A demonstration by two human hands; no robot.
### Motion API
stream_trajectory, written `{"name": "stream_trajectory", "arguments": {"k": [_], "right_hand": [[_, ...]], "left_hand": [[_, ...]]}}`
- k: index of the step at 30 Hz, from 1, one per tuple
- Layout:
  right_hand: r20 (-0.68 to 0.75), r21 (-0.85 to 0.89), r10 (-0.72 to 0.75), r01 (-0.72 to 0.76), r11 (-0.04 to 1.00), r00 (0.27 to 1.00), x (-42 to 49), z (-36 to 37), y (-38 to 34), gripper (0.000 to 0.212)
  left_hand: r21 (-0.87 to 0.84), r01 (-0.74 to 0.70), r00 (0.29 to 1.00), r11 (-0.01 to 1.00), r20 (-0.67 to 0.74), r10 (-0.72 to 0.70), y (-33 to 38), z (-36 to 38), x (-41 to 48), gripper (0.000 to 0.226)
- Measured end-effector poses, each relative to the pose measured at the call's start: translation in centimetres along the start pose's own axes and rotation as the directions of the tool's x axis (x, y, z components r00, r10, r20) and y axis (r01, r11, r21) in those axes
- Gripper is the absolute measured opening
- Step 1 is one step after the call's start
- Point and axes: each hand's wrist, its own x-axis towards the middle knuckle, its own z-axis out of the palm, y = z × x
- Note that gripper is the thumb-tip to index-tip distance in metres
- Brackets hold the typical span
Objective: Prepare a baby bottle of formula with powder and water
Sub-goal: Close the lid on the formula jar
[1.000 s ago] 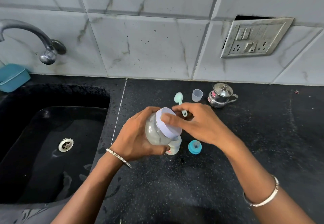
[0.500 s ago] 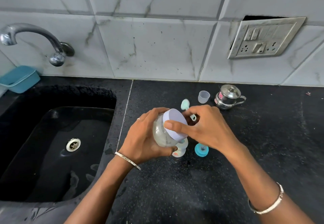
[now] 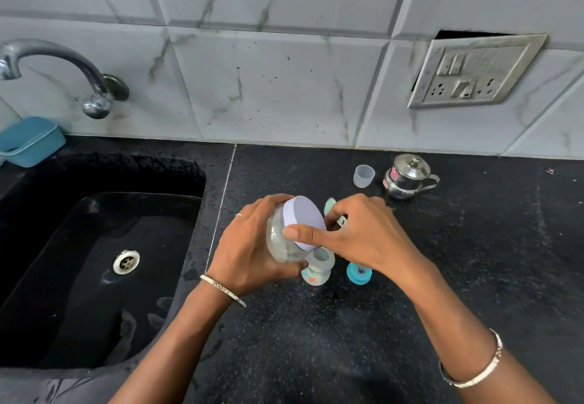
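counter point(image 3: 474, 277) bears steel pot point(image 3: 407, 177), clear cup point(image 3: 364, 176), teal cap point(image 3: 358, 274).

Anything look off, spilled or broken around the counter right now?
The wall socket plate sits crooked with a dark gap above it, as if pulled loose. Wet patches mark the counter beside the sink.

Sink point(image 3: 79, 277) w/ tap point(image 3: 60, 56), blue tub point(image 3: 31, 143) L; switch plate point(image 3: 474, 75) R.
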Motion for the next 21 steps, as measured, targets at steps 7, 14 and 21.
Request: {"name": "stream_trajectory", "arguments": {"k": [7, 14, 21], "right_hand": [[-0.167, 0.181, -0.329, 0.357, 0.916, 0.929, 0.8, 1.7, 0.8, 0.095], [-0.474, 0.022, -0.377, 0.438, 0.898, 0.796, 2.4, 4.1, 1.5, 0.068], [-0.362, 0.138, -0.227, 0.293, 0.946, 0.904, 4.8, 4.2, 2.2, 0.082]], "left_hand": [[-0.223, 0.049, 0.997, 0.974, 0.063, -0.035, 0.4, -0.3, 0.4, 0.097], [-0.305, 0.125, 0.991, 0.944, 0.076, -0.107, 0.9, 0.7, 1.4, 0.091], [-0.177, 0.098, 0.992, 0.979, 0.092, -0.083, -0.8, 1.3, 4.1, 0.096]]}}
